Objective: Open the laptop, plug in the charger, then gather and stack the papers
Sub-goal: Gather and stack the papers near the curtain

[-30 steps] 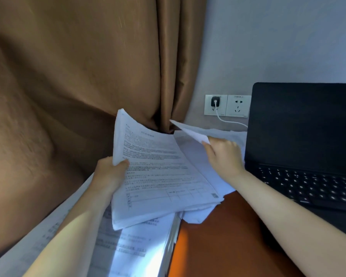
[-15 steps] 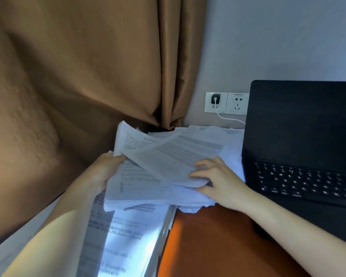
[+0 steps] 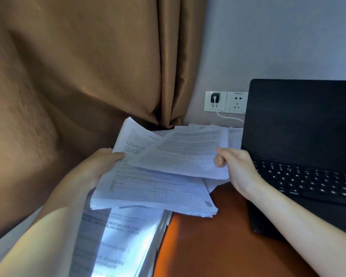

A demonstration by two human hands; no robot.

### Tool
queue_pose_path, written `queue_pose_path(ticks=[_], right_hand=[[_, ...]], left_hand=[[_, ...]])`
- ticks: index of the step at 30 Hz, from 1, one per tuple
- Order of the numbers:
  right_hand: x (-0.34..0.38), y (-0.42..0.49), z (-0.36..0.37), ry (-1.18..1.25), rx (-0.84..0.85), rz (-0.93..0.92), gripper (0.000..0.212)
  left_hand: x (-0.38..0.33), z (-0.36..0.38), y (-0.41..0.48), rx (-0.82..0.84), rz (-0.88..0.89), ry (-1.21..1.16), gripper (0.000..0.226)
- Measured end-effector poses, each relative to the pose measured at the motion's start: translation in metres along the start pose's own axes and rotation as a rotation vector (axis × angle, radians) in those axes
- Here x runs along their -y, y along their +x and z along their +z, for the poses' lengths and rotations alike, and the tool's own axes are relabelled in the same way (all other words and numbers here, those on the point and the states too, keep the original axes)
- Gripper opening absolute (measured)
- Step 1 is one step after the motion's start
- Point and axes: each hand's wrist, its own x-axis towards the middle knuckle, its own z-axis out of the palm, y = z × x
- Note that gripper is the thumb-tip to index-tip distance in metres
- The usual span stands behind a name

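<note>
We see the left hand point(image 3: 96, 168) gripping the stack of papers point(image 3: 154, 188) at its left edge, the thumb lying on top and the other fingers hidden below. The stack is held between the 2 hands, over the far left part of the orange-brown table point(image 3: 208, 246), just to the left of the laptop point(image 3: 304, 136). The right hand point(image 3: 238, 166) pinches the right edge of the top sheet point(image 3: 184, 154), which lies turned at an angle across the stack; its fingers are curled around this edge. The laptop stands open on the right, its screen dark and its keyboard facing us. On the far wall the black charger point(image 3: 214, 97) sits in the left socket point(image 3: 207, 108), and its white cable point(image 3: 228, 116) runs to the right behind the laptop. More printed papers point(image 3: 124, 232) lie near us on the left, below the stack. A brown curtain point(image 3: 78, 76) hangs at the far left.
</note>
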Motion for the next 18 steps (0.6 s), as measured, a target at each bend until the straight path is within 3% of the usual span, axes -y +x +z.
queue_pose_path(ticks=[5, 10, 15, 18], right_hand=[[0.001, -0.004, 0.003, -0.173, 0.213, 0.099, 0.048], [-0.013, -0.009, 0.020, -0.342, 0.431, 0.013, 0.057], [-0.013, -0.006, 0.018, -0.369, 0.513, -0.024, 0.058], [-0.013, -0.007, 0.021, -0.402, 0.560, -0.036, 0.055]], left_hand=[[0.000, 0.004, 0.000, -0.001, -0.010, 0.074, 0.024], [-0.003, 0.009, -0.006, 0.007, -0.005, 0.090, 0.030], [-0.001, 0.007, -0.003, 0.044, -0.016, -0.096, 0.042], [0.000, 0.007, -0.004, 0.075, 0.026, 0.119, 0.027]])
